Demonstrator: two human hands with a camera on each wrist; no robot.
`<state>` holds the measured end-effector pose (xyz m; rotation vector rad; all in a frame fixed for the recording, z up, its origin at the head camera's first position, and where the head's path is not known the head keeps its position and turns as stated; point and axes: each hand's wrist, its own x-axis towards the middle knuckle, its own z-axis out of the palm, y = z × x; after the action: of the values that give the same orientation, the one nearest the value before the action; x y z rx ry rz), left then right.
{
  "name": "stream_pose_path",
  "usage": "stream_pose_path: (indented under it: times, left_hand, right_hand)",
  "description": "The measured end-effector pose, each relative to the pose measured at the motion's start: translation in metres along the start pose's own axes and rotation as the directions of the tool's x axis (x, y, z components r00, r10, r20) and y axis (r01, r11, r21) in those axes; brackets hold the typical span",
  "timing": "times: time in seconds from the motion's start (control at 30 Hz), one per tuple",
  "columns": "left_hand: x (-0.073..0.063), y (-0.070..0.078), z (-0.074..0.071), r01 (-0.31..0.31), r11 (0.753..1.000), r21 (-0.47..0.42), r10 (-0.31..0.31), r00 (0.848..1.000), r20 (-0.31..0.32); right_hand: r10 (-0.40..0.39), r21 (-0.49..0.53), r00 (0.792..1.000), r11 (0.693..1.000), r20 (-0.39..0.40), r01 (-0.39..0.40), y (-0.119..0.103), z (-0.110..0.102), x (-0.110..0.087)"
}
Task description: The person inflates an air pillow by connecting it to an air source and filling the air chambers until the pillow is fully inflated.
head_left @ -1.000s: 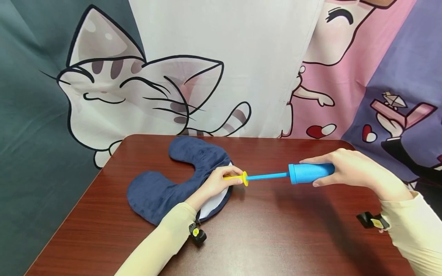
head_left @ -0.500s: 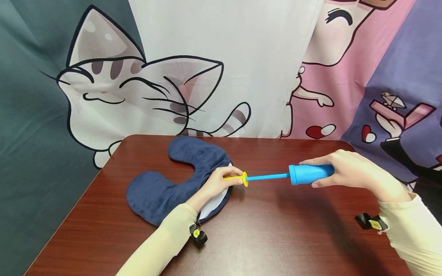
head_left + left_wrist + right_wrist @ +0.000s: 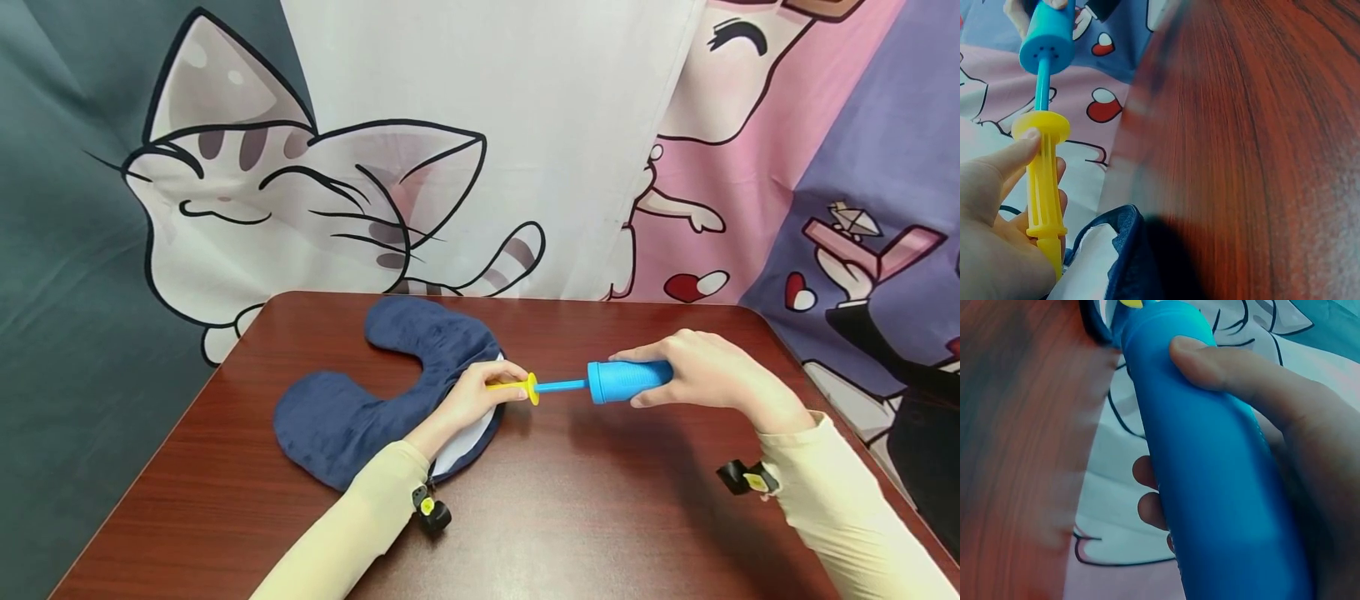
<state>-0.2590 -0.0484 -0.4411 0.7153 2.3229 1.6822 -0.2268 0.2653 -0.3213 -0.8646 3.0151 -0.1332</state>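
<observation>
A hand pump with a blue barrel [image 3: 628,382] and a yellow nozzle end [image 3: 1044,181] is held level above the table. My right hand [image 3: 708,371] grips the barrel, fingers and thumb wrapped round it in the right wrist view. My left hand [image 3: 480,392] grips the yellow end just behind its round flange. A short length of blue rod [image 3: 562,386] shows between flange and barrel. Beneath and beside my left hand lies a navy U-shaped neck pillow [image 3: 330,425], with white lining [image 3: 1088,265] showing along its opened side. Where the yellow tip ends is hidden near that opening.
The brown wooden table [image 3: 570,517] carries the pillow on its left half. A printed cloth [image 3: 570,150] with cartoon animals hangs behind the table's back edge. A small black camera sits on each wrist.
My right hand has moved left with the blue barrel, toward my left hand, and less rod shows. My left hand and the pillow stay where they were.
</observation>
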Motion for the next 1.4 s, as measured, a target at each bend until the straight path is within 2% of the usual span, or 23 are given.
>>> stream_pose_path:
  times: [0.47,0.73,1.13,1.4]
  left_hand:
    - [0.001,-0.002,0.001,-0.002,1.0,-0.022,0.002,1.0,-0.001]
    - [0.002,-0.002,0.002,-0.013,1.0,-0.002,0.013,1.0,-0.015]
    - [0.002,0.001,-0.001,-0.004,0.997,0.075,0.004,1.0,-0.006]
    - [0.0,0.005,-0.002,0.002,0.998,0.061,-0.002,1.0,-0.001]
  right_hand:
    - [-0.065,-0.011,0.998,0.998,0.003,0.065,-0.027,0.025,0.035]
    - [-0.09,-0.03,0.996,0.995,0.009,0.09,-0.04,0.035,0.049]
    - [-0.086,-0.003,0.996,0.996,0.001,0.086,-0.035,0.032,0.041]
    - [-0.064,0.023,0.998,0.998,0.007,0.064,-0.019,0.024,0.026]
